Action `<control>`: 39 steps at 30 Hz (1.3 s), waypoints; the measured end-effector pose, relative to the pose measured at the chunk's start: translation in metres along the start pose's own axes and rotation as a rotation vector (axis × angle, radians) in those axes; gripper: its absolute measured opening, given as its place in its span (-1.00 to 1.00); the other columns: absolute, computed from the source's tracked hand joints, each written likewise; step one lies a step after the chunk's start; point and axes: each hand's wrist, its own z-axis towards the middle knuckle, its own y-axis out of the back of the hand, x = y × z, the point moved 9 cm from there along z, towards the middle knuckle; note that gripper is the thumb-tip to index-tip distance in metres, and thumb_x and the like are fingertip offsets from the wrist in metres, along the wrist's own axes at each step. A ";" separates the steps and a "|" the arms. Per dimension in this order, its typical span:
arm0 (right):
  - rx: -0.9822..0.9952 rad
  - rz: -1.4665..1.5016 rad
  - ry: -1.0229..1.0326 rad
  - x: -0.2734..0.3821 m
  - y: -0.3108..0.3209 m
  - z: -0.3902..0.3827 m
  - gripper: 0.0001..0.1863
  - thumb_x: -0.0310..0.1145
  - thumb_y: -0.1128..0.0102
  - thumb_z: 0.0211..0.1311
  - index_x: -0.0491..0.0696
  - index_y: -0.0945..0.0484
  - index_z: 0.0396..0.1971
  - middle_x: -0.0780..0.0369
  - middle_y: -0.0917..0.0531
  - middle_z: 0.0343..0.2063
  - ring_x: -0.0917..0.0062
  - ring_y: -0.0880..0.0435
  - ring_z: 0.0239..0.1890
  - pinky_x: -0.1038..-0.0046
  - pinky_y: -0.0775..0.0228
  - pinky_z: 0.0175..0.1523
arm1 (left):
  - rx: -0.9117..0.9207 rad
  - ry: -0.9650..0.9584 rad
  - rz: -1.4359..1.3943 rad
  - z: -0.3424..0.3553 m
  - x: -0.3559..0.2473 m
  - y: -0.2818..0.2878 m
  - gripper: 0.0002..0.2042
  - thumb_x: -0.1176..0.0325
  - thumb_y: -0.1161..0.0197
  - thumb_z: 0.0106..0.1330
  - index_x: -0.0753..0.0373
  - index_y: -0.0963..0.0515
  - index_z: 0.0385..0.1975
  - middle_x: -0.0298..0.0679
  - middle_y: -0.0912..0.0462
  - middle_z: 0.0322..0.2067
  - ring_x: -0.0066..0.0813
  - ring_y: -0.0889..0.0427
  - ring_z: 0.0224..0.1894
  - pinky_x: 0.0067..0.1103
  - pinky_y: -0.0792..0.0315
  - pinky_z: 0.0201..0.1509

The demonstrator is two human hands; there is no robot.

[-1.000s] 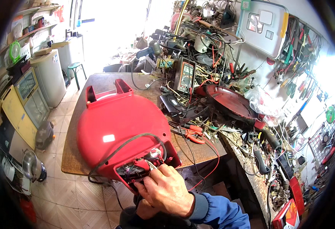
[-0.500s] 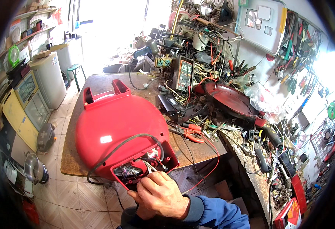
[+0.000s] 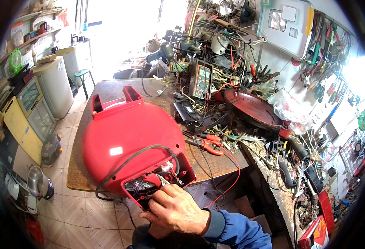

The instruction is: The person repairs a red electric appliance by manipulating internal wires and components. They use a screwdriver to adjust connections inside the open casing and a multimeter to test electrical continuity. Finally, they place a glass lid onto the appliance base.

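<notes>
A red rounded appliance housing lies on the wooden table, its open compartment facing me. Inside the compartment are white and dark wires; a black cable loops out over the shell. My right hand, in a blue sleeve, is at the compartment's near edge, fingers curled closed and pointing in. What its fingertips grip is hidden behind the knuckles. Beneath it, my left hand shows only in part, tucked below the compartment, its fingers covered.
To the right of the housing lie red-handled pliers and a red test lead. A multimeter stands behind them, beside a round red lid. Cables and tools crowd the right-hand bench. A metal pot is on the floor at left.
My right hand has shifted slightly down and back from the white wires, which now show more. The housing stays in place on the table.
</notes>
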 end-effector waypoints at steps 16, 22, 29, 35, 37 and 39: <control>-0.299 0.007 0.021 0.002 0.012 -0.018 -0.55 -0.25 -0.58 -0.08 -0.14 -0.63 -0.21 0.18 -0.60 -0.27 0.29 -0.60 -0.18 0.23 -0.55 -0.02 | 0.000 0.036 -0.011 0.003 0.001 -0.001 -0.68 0.19 -0.50 0.20 0.30 -0.71 -0.18 -0.16 -0.77 -0.34 -0.43 -0.76 -0.26 -0.52 -0.58 -0.14; -0.224 0.031 0.031 0.002 0.009 -0.016 -0.64 -0.26 -0.50 0.03 -0.10 -0.60 -0.22 0.18 -0.53 -0.27 0.30 -0.53 -0.17 0.25 -0.47 0.00 | -0.007 0.052 -0.006 0.002 0.003 -0.003 -0.68 0.20 -0.50 0.20 0.30 -0.71 -0.18 -0.16 -0.77 -0.34 -0.43 -0.75 -0.26 -0.52 -0.58 -0.14; 0.120 0.043 0.066 -0.001 0.007 0.002 -0.72 -0.21 -0.39 0.11 -0.04 -0.59 -0.26 0.19 -0.49 -0.33 0.29 -0.51 -0.20 0.29 -0.41 -0.08 | -0.005 0.061 -0.007 0.004 0.003 -0.006 -0.68 0.20 -0.49 0.20 0.30 -0.71 -0.18 -0.17 -0.77 -0.33 -0.44 -0.75 -0.26 -0.52 -0.58 -0.13; 0.289 -0.090 0.109 0.005 -0.001 0.009 -0.66 -0.18 -0.43 -0.04 -0.05 -0.57 -0.33 0.19 -0.53 -0.33 0.31 -0.56 -0.17 0.30 -0.43 -0.06 | -0.008 0.070 -0.004 0.005 0.002 -0.007 -0.68 0.21 -0.49 0.20 0.30 -0.71 -0.17 -0.17 -0.77 -0.32 -0.44 -0.75 -0.26 -0.53 -0.58 -0.13; 0.343 -0.150 0.119 0.009 -0.004 0.013 -0.61 -0.16 -0.47 -0.19 -0.07 -0.56 -0.39 0.19 -0.55 -0.36 0.32 -0.58 -0.18 0.31 -0.43 -0.05 | -0.010 0.075 -0.005 0.003 0.003 -0.007 -0.69 0.21 -0.49 0.21 0.30 -0.71 -0.17 -0.17 -0.77 -0.32 -0.44 -0.75 -0.26 -0.53 -0.58 -0.13; 0.400 -0.196 0.125 0.012 -0.007 0.017 -0.56 -0.16 -0.50 -0.35 -0.08 -0.56 -0.44 0.19 -0.56 -0.40 0.33 -0.59 -0.19 0.34 -0.43 -0.05 | -0.011 0.074 -0.003 0.004 0.002 -0.007 -0.69 0.21 -0.49 0.21 0.30 -0.71 -0.17 -0.18 -0.77 -0.32 -0.45 -0.75 -0.26 -0.53 -0.58 -0.12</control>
